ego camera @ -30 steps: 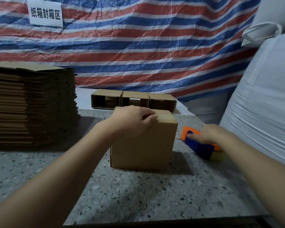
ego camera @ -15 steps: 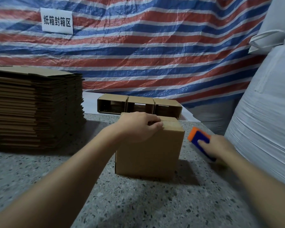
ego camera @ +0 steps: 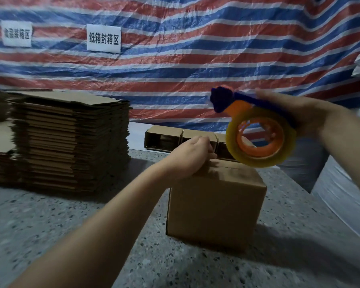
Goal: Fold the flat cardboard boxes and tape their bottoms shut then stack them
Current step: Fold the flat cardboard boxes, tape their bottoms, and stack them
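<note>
A folded brown cardboard box (ego camera: 214,206) stands on the speckled stone table (ego camera: 50,225), its flaps closed on top. My left hand (ego camera: 190,157) presses down on the box's top far-left edge, fingers curled over the flaps. My right hand (ego camera: 299,113) holds a blue and orange tape dispenser (ego camera: 256,129) in the air above the box's right side; its clear yellowish tape roll faces me. A tall pile of flat cardboard boxes (ego camera: 71,142) sits at the left of the table.
A row of three folded boxes (ego camera: 175,138) lies on its side behind the box I hold. A striped red, white and blue tarp (ego camera: 195,59) with two white signs hangs at the back. Large white sacks (ego camera: 345,183) crowd the right edge.
My right hand picked the tape dispenser up from the table at the right and raised it above the box. My left hand stayed on the box top. My view tilted upward.
</note>
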The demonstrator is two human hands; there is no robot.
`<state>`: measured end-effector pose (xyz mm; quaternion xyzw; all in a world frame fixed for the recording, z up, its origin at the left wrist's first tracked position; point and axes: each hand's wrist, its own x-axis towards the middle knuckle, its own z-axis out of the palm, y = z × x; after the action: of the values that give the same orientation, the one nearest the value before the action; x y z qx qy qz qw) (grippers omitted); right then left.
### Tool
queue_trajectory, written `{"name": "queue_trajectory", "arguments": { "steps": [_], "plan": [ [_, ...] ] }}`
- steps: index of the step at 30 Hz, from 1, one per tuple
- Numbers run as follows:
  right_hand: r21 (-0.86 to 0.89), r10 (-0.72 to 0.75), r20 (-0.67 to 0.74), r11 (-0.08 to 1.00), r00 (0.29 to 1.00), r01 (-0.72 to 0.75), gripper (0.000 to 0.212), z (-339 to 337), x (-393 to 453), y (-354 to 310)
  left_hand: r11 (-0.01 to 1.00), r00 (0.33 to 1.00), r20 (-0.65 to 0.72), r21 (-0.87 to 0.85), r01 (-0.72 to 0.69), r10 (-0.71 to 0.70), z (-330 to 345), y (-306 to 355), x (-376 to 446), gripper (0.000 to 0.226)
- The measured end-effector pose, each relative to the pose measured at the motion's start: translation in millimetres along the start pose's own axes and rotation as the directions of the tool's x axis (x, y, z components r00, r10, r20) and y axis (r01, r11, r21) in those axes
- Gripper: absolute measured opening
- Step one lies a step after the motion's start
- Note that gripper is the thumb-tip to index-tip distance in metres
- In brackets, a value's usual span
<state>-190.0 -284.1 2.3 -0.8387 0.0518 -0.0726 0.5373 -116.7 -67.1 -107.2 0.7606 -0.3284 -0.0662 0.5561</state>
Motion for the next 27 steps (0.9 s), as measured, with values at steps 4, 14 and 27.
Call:
{"name": "queue_trajectory", "arguments": {
  "steps": [4,14,27],
  "plan": [
    [-0.193,0.09,0.063,0.978,0.994,-0.077,0.064,20,7,-5,0.94,0.989,-0.1,-0.335,0.069,-0.108,-5,3,7,0.047],
    [-0.287,0.172,0.098,0.948,0.98,-0.137,0.076,28,18,-14,0.747,0.959,-0.066,-0.643,0.17,-0.275,-20,-4,14,0.04],
    [-0.331,0.173,0.126,0.935,0.977,-0.123,0.081,26,20,-17,0.774,0.969,-0.11,-0.625,0.105,-0.22,-22,-13,18,0.013]
  ]
}}
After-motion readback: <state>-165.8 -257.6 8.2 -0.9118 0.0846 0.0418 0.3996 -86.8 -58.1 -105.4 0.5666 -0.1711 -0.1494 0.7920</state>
